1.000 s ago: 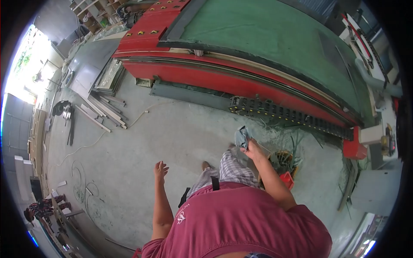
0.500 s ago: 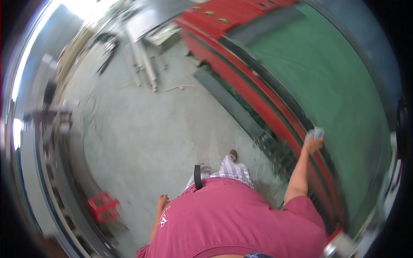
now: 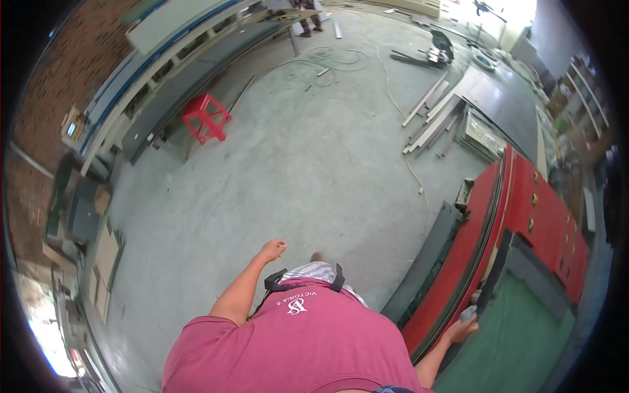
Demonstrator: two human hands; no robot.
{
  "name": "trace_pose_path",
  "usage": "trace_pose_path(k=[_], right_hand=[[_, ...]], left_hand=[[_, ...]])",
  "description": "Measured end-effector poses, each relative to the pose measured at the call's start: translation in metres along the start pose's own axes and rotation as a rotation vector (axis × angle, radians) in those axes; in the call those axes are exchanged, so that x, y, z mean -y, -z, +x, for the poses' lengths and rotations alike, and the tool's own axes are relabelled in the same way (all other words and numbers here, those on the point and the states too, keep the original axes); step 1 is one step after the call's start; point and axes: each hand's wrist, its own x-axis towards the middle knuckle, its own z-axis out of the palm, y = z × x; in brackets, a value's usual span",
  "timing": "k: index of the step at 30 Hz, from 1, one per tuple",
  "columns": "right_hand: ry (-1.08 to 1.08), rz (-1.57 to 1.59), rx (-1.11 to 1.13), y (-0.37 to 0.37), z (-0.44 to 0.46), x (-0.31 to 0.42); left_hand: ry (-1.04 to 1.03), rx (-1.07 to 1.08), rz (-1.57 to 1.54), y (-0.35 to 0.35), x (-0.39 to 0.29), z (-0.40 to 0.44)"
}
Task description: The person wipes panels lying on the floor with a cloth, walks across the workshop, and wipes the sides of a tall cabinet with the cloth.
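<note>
My right hand (image 3: 461,329) is closed around a small pale blue-grey wad (image 3: 468,313), whose kind I cannot make out. It is at the edge of a green-topped surface (image 3: 524,340), beside the dark strip along the red machine (image 3: 481,219). My left hand (image 3: 272,249) hangs over the floor in front of my body, its fingers curled, with nothing visible in them.
A red plastic stool (image 3: 206,118) stands by a long machine bench (image 3: 216,64) on the left. Metal strips (image 3: 432,124) and a large sheet (image 3: 498,88) lie at the right back. A cable (image 3: 392,95) crosses the floor. A person's legs (image 3: 306,14) show far off.
My view and body have turned to the right, so the stool and left bench now show farther up. My right hand still holds the wad; my left arm now reaches farther forward.
</note>
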Motion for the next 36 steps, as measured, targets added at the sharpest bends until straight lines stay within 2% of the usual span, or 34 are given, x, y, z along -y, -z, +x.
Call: trace_pose_path(k=[1,2,3,4,5,6,8,10,11,13,14,15,16,17,18,20,22,24,25,26,28,29,30,31,32,33,34,35,36], right_hand=[[-0.12,-0.008,0.1,-0.036,-0.007,-0.033],[-0.097,0.141,0.21,-0.049,-0.022,-0.041],[-0.075,0.29,0.323,-0.053,-0.039,-0.037],[0.213,-0.147,0.396,-0.024,-0.061,0.006],[0.221,-0.028,0.555,-0.025,-0.083,0.027],[0.211,-0.035,0.633,-0.03,-0.104,0.051],[0.092,-0.051,0.888,-0.061,-0.136,0.086],[0.118,0.041,1.014,-0.069,-0.153,0.151],[0.23,0.118,1.024,-0.087,-0.163,0.174],[0.373,0.158,1.153,-0.083,-0.164,0.251],[0.461,0.2,1.255,-0.085,-0.169,0.294],[0.557,0.163,1.322,-0.101,-0.175,0.325],[0.657,0.16,1.344,-0.107,-0.183,0.358],[0.757,0.196,1.359,-0.111,-0.19,0.388],[0.841,0.231,1.369,-0.112,-0.195,0.416],[0.902,0.237,1.38,-0.103,-0.211,0.471],[0.788,0.189,1.558,-0.111,-0.226,0.509],[0.814,0.181,1.563,-0.15,-0.247,0.527],[0.927,0.08,1.472,-0.171,-0.257,0.534],[1.03,-0.012,1.367,-0.182,-0.261,0.529],[1.034,0.024,1.414,-0.221,-0.27,0.538],[1.003,0.054,1.468,-0.229,-0.281,0.557],[1.035,0.059,1.47,-0.215,-0.294,0.583],[1.149,0.046,1.445,-0.202,-0.305,0.605],[1.261,0.031,1.417,-0.179,-0.32,0.633],[1.282,0.029,1.417,-0.17,-0.334,0.655],[1.271,0.041,1.462,-0.161,-0.347,0.675],[1.253,0.05,1.509,-0.152,-0.358,0.692],[1.257,0.039,1.511,-0.139,-0.367,0.709]], left_hand=[[0.041,-0.112,-0.047,0.005,0.011,-0.005],[0.081,-0.221,-0.091,0.006,0.021,-0.009],[0.086,-0.227,-0.109,0.007,0.03,-0.015],[0.181,-0.248,-0.167,0.007,0.041,-0.023],[0.281,-0.262,-0.223,0.005,0.054,-0.03],[0.297,-0.255,-0.23,0.001,0.066,-0.038],[0.591,-0.18,-0.388,0.001,0.087,-0.048],[0.63,-0.118,-0.351,0.01,0.105,-0.045],[0.653,-0.077,-0.326,0.015,0.115,-0.044],[0.572,-0.114,-0.335,0.026,0.128,-0.027],[0.391,-0.193,-0.337,0.036,0.122,-0.023],[0.315,-0.216,-0.197,0.042,0.136,-0.003],[0.239,-0.275,-0.189,0.047,0.147,0.017],[0.201,-0.246,-0.193,0.067,0.134,0.026],[0.198,-0.324,-0.171,0.089,0.107,0.023],[0.164,-0.405,-0.406,0.107,0.11,0.04],[0.159,-0.423,-0.467,0.139,0.105,0.031],[0.145,-0.472,-0.529,0.162,0.127,0.018],[0.142,-0.528,-0.543,0.167,0.148,0.009],[0.183,-0.593,-0.532,0.162,0.169,-0.013],[0.367,-0.667,-0.471,0.144,0.234,-0.041],[0.428,-0.818,-0.411,0.121,0.277,-0.055],[0.552,-1.006,-0.627,0.094,0.306,-0.078],[0.576,-1.08,-0.354,0.059,0.351,-0.1],[0.732,-0.587,0.215,0.046,0.366,-0.138],[0.954,-0.742,-0.066,0.018,0.38,-0.161],[1.064,-0.969,-0.442,-0.016,0.387,-0.184],[1.262,-0.851,-0.22,-0.052,0.408,-0.194],[1.409,-1.246,-1.08,-0.029,0.362,-0.206]])
